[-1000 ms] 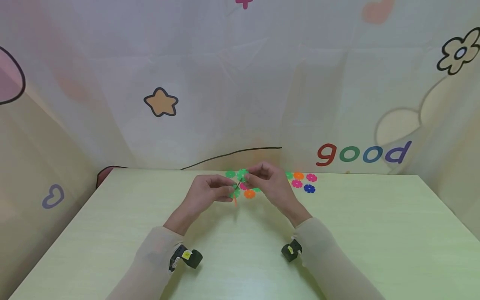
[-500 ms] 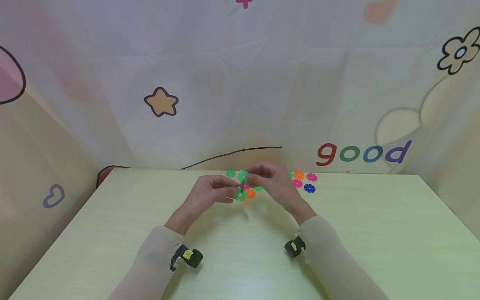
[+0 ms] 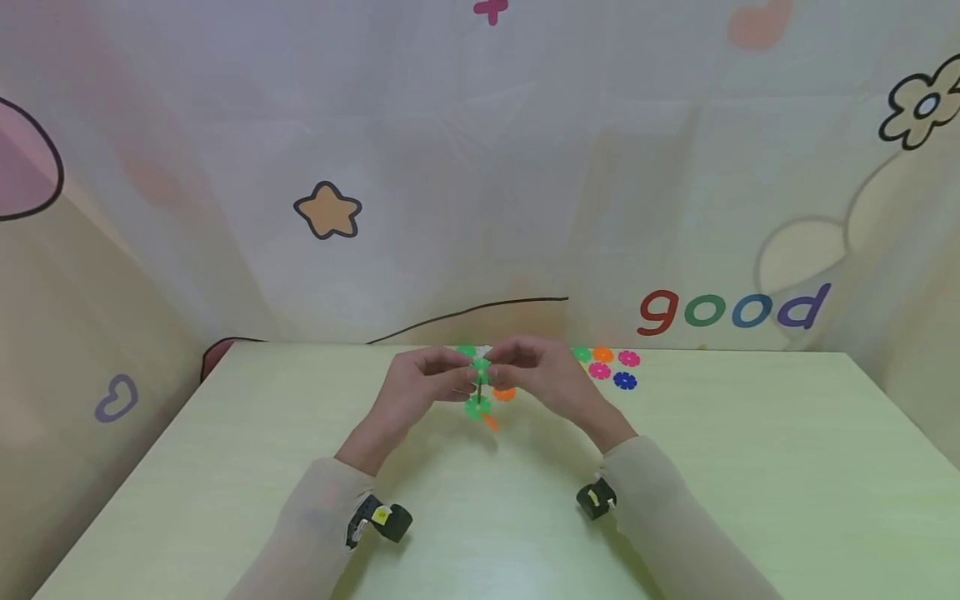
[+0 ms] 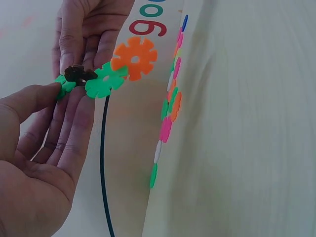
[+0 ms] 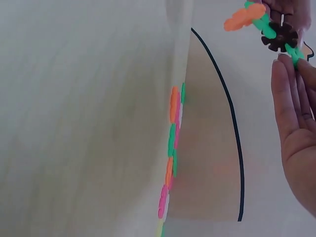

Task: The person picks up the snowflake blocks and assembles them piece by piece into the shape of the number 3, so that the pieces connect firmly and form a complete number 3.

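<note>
Between my hands hangs a short chain of snowflake-shaped plastic discs. At its top is a green disc, then a dark brown disc, a second green disc and an orange disc at the lower end. My left hand pinches the top green disc from the left, thumb against its face. From the opposite side, my right hand grips the same disc with thumb and fingers. In the head view the brown disc appears edge-on. The lower discs hang free below the fingers.
Loose snowflake discs lie flat along the table's far edge, among them a blue disc, a pink disc and an orange disc. My hands partly cover others. A printed cloth stands behind the pale table.
The chain has swung from slanting left to hanging nearly straight down, and sits lower. My left fingers have shifted from beside its lower part to the top green disc, meeting the right hand there.
</note>
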Available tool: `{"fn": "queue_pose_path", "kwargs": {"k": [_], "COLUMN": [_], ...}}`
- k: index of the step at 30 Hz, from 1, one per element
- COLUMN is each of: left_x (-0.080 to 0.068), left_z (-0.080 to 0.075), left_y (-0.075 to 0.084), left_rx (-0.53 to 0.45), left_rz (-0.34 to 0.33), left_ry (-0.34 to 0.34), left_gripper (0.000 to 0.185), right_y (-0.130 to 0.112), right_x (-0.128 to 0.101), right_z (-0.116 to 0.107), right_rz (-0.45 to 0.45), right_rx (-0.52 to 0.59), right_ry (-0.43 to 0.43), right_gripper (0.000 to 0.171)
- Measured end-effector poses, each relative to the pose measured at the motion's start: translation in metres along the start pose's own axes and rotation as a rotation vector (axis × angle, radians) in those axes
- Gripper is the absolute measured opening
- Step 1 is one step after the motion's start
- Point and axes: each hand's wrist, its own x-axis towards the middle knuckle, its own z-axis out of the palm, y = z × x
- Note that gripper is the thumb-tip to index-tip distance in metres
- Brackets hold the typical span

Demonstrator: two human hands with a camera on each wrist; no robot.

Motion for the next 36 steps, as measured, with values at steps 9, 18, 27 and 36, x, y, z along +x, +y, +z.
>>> {"fn": "queue_pose_path", "kwargs": {"k": [9, 18, 27, 36], "left_x": [0.003, 0.005, 0.005, 0.004], "left_z": [-0.009, -0.016, -0.019, -0.019], "left_y": [0.002, -0.001, -0.004, -0.004], "left_rx": [0.035, 0.033, -0.014, -0.038], "left_rz": [-0.028, -0.044, -0.047, -0.045], "left_ry": [0.019, 0.038, 0.034, 0.025], "left_gripper": [0.023, 0.022, 0.017, 0.016], "right_y": [0.009, 0.025, 0.040, 0.043], "right_x": [0.014, 0.050, 0.087, 0.104], "right_z": [-0.016, -0.020, -0.007, 0.001], "right_rz": [0.057, 0.070, 0.027, 0.081], "right_rx": [-0.007, -0.163, -0.256, -0.325], "right_ry": [0.079, 0.077, -0.010, -0.105], "right_gripper": [0.025, 0.030, 0.031, 0.036]}}
